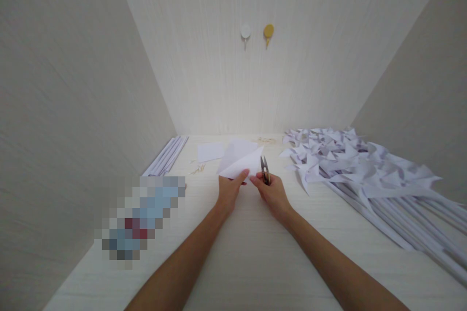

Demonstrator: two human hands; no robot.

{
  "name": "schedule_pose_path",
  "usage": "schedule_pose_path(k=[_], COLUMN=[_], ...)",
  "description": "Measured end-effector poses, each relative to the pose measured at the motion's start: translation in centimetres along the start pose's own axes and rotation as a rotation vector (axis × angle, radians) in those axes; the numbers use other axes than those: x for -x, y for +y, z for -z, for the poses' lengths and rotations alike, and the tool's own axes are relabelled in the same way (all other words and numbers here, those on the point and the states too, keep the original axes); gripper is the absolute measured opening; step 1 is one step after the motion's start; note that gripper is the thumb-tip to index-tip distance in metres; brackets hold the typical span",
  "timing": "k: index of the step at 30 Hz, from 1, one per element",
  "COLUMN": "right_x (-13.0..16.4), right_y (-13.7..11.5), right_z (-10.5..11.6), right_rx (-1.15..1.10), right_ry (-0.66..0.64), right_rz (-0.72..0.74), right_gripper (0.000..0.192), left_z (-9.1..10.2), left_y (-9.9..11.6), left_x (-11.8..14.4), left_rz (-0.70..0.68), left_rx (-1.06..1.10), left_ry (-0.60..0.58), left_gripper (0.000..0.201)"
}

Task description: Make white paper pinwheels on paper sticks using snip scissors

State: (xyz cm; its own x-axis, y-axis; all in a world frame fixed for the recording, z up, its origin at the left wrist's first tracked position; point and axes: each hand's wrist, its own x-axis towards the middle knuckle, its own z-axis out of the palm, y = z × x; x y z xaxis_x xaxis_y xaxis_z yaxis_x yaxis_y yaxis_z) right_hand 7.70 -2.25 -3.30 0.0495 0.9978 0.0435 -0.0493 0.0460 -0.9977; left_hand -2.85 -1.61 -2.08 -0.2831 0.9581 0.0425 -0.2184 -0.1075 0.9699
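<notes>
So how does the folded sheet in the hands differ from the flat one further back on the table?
The folded sheet is a triangle, pinched and raised by the left hand; the flat sheet is a rectangle lying untouched on the table. The folded one looks larger and meets the snips in the right hand. Both are plain white paper.

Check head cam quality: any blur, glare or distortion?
Head view: soft even light, no glare; wide-angle bends the walls outward; a pixelated patch masks something at left; left hand, paper, right hand and snips fairly sharp; pinwheels soften toward the right edge.
</notes>
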Motion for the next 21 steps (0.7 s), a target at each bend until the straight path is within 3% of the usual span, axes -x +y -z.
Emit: schedule_pose_path(k=[13, 21], right_x=[0.0, 1.0], right_y=[0.2, -1.1], right_z=[0.2, -0.3], right_rx=[0.011, -0.083], right_ry=[-0.015, -0.244], right_rz=[0.030, -0.061], right_gripper=[0.028, 0.040], left_z=[0.0, 0.4], left_y=[0.0, -0.4], left_x=[0.1, -0.7], left_rz=[0.039, 0.072], left_rx=[-0.016, 0.198], left_ry=[-0.094, 0.100], left_gripper=[0.033, 0.028])
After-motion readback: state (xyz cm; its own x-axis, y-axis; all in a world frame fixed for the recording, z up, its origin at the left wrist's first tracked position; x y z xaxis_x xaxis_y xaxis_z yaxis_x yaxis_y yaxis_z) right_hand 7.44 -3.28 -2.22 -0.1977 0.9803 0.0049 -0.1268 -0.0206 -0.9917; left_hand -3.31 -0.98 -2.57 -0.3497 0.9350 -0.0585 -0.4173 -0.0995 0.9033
